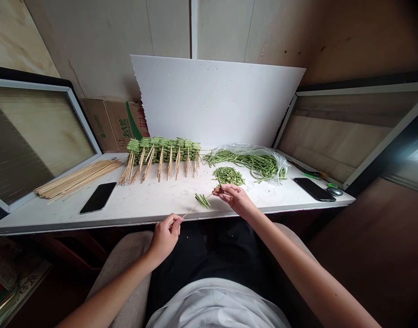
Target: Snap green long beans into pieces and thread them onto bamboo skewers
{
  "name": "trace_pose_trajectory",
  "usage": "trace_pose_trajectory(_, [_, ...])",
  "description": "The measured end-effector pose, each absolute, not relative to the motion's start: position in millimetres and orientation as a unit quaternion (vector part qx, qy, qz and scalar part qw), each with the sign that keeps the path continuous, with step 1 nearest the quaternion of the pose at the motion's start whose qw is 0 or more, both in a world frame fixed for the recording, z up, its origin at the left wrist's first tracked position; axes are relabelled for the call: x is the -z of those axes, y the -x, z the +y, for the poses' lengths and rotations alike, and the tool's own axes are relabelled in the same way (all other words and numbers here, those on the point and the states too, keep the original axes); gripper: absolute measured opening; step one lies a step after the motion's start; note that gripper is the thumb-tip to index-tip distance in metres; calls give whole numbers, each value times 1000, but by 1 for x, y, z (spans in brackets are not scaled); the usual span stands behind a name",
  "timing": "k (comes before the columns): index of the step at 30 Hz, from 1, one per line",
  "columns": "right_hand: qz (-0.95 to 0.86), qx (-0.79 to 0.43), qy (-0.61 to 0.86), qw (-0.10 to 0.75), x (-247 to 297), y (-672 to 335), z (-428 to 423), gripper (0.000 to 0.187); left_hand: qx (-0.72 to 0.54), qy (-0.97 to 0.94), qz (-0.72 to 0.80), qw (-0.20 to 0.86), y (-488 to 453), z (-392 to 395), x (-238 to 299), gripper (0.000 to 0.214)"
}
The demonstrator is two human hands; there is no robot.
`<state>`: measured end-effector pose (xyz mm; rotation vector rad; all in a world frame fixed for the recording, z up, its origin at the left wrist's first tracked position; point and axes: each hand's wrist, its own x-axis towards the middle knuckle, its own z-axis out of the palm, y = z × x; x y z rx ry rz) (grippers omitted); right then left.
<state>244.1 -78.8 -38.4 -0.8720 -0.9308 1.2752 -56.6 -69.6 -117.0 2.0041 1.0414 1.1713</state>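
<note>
My left hand (pixel 166 234) is closed around the lower end of a thin wooden skewer (pixel 189 212), just over the table's front edge. Several short green bean pieces (pixel 202 200) are threaded side by side along its middle. At the skewer's far tip, my right hand (pixel 234 198) pinches a green bean piece (pixel 219 182) between thumb and fingers. Just behind that hand lies a small heap of cut bean pieces (pixel 228 175). Farther left, a stack of finished bean skewers (pixel 164 152) stands with its bare stick ends pointing toward me.
Long uncut beans (pixel 245 159) lie in a clear plastic bag (pixel 280 166) at the back right. Loose skewers (pixel 77 178) and a phone (pixel 98 197) are on the left. Another phone (pixel 314 189) lies right. A white board (pixel 216 100) and cardboard box (pixel 109 123) stand behind.
</note>
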Motion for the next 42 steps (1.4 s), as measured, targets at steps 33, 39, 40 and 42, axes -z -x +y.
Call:
trace_pose_trajectory(33, [-507, -448, 455, 579, 42, -242, -90, 37, -427, -765, 407, 258, 63, -64, 130, 29])
trace_pose_trajectory(39, [-495, -444, 453, 594, 46, -237, -93, 39, -427, -767, 411, 245, 64, -66, 130, 30])
trace_pose_trajectory(40, [-494, -444, 451, 596, 46, -236, -93, 41, -427, -768, 411, 244, 64, -66, 129, 30])
trace_pose_trajectory(42, [-497, -444, 445, 598, 45, -235, -94, 42, -426, -770, 408, 244, 64, -67, 125, 32])
